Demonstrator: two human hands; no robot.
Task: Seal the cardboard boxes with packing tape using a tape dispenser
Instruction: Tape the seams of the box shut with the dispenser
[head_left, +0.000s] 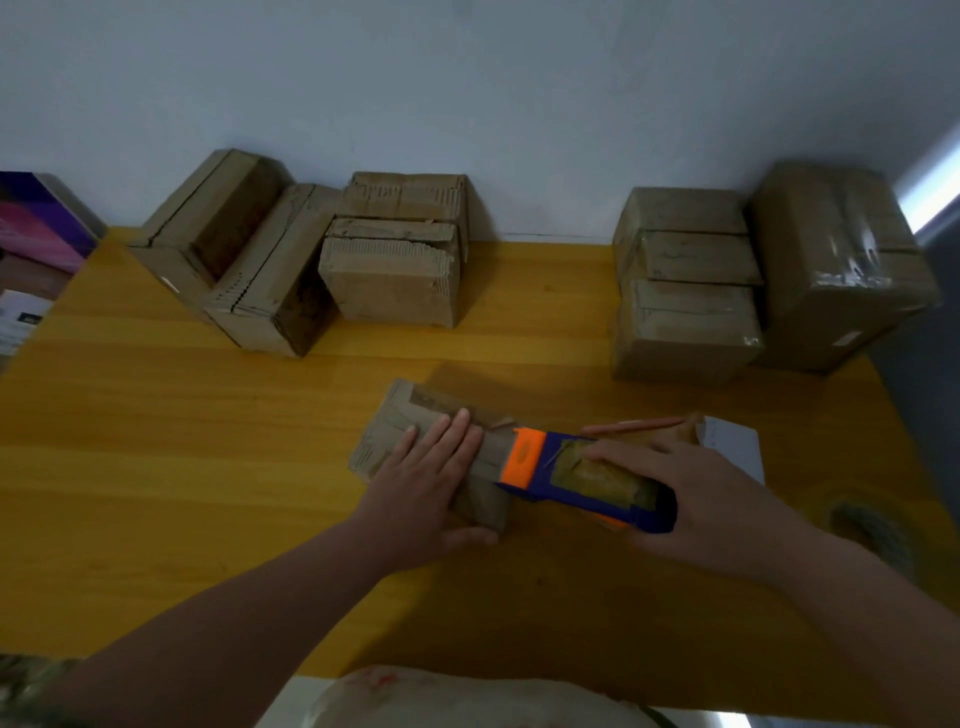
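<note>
A small flat cardboard box (400, 426) lies in the middle of the yellow table (156, 441). My left hand (431, 483) lies flat on its top, fingers straight, thumb against the near side. My right hand (691, 499) grips a blue and orange tape dispenser (571, 478) holding a roll of brown tape. The dispenser's orange end rests on the box's right part, just right of my left fingertips.
Several unsealed cardboard boxes (291, 260) stand at the back left against the wall. Taped boxes (685, 296) and a larger wrapped one (841, 265) stand at the back right. A pencil (634, 427) and white paper (732, 447) lie behind my right hand. A purple box (41, 218) sits at far left.
</note>
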